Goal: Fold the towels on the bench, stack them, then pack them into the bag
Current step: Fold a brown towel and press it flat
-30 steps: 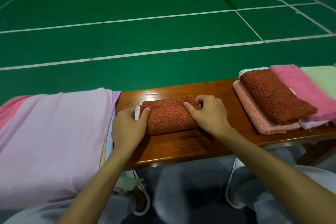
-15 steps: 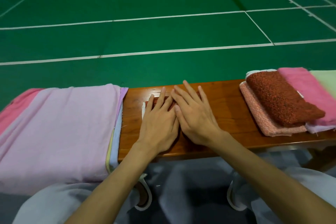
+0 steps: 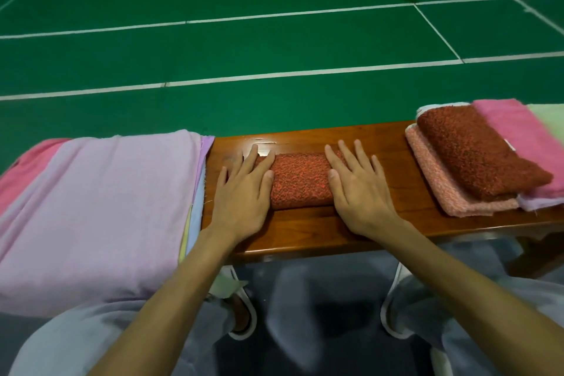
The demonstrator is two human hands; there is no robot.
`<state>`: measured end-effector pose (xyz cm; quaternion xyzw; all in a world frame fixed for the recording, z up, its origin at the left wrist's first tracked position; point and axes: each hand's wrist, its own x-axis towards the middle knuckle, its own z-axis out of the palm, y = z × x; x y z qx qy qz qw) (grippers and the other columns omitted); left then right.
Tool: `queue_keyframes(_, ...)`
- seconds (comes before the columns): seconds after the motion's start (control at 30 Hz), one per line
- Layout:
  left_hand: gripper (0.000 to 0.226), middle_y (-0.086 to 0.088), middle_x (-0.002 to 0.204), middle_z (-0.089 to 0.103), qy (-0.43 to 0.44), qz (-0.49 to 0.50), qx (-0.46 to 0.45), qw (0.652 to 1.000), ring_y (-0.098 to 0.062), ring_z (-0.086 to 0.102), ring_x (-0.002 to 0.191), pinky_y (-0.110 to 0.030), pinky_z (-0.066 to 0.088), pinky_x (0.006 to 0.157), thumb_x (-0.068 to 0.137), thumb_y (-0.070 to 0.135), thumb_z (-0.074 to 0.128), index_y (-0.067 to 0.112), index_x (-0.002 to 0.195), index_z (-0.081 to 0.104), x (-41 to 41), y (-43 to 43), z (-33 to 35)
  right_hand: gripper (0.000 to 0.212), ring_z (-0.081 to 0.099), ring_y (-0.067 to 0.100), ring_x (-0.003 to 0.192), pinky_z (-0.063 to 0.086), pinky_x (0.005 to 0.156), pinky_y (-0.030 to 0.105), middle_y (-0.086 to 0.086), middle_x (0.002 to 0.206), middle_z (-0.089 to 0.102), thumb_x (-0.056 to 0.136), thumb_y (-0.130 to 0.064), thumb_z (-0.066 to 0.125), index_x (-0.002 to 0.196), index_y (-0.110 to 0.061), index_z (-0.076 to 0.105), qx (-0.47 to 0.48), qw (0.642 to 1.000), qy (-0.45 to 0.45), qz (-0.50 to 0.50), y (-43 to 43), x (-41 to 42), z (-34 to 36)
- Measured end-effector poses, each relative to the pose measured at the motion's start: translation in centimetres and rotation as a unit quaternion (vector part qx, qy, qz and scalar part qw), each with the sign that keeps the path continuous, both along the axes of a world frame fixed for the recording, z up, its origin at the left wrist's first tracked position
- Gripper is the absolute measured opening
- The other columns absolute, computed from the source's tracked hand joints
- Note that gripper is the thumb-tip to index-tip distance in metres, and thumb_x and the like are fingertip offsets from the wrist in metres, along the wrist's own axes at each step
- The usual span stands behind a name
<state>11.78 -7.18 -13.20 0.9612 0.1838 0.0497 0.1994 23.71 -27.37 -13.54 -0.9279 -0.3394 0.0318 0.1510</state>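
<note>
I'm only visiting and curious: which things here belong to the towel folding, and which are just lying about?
Part of the job:
orange towel, with the left hand and right hand flat at its ends; folded towel stack at the right; lilac cloth pile at the left; bench.

Just there:
green court floor; shoe.

No bag in view.

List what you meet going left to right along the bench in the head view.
Lilac cloth pile → left hand → folded orange-red towel → right hand → stack of folded towels. Both hands lie flat at the ends of the orange-red towel.
</note>
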Motion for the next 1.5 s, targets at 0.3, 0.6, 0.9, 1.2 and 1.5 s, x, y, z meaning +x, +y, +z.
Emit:
queue_keyframes(0.3,0.096,-0.020,0.139,0.055,0.035,0.249,-0.056,0.966,-0.042,0.050,0.128,-0.054,0.045,0.105,0.078,0.089,0.038,0.013,0.132,0.060,0.3,-0.2,2.5,0.061,0.058,0.030,0.117,0.044,0.092,0.041,0.008,0.122,0.065,0.099,-0.060,0.048,0.138,-0.014,0.055,0.176,0.955,0.112,-0.213,0.1,0.9,3.7)
queue_keyframes(0.6,0.068,-0.005,0.104,0.073,-0.021,0.250,-0.295,0.922,-0.030,0.068,0.101,-0.050,0.056,0.095,0.060,0.074,0.062,0.018,0.100,0.071,3.4,-2.1,2.7,0.029,0.055,0.022,0.089,0.033,0.071,0.034,0.001,0.096,0.062,0.099,-0.045,0.056,0.096,-0.016,0.053,0.176,0.948,0.173,-0.202,1.1,0.2,3.9)
queue_keyframes(0.9,0.048,0.001,0.110,0.075,-0.228,0.093,-0.585,0.772,-0.006,0.072,0.083,-0.020,0.058,0.066,0.097,0.007,0.060,0.023,0.140,0.047,5.3,-3.4,8.6,0.080,0.028,0.001,0.150,0.027,0.123,0.028,-0.008,0.164,0.034,0.093,0.008,0.060,0.158,-0.030,0.032,0.481,0.856,0.190,0.017,-4.1,1.6,9.9)
queue_keyframes(1.2,0.037,0.000,0.112,0.072,-0.218,-0.027,-0.636,0.739,-0.004,0.066,0.082,-0.016,0.055,0.067,0.100,-0.010,0.044,0.013,0.119,0.067,15.2,-10.6,9.8,0.059,0.028,-0.001,0.149,0.022,0.122,0.020,-0.003,0.161,0.039,0.096,-0.001,0.056,0.141,-0.039,0.059,0.519,0.833,0.119,-0.149,-10.3,6.6,11.1)
queue_keyframes(1.5,0.041,-0.004,0.119,0.074,-0.142,-0.093,-0.595,0.786,-0.010,0.062,0.089,-0.018,0.050,0.059,0.097,-0.010,0.048,0.015,0.099,0.081,30.5,-21.9,9.4,0.038,0.061,0.002,0.114,0.051,0.103,0.033,-0.009,0.120,0.070,0.091,-0.004,0.061,0.121,-0.024,0.072,0.589,0.743,0.055,-0.313,-21.3,13.7,10.4)
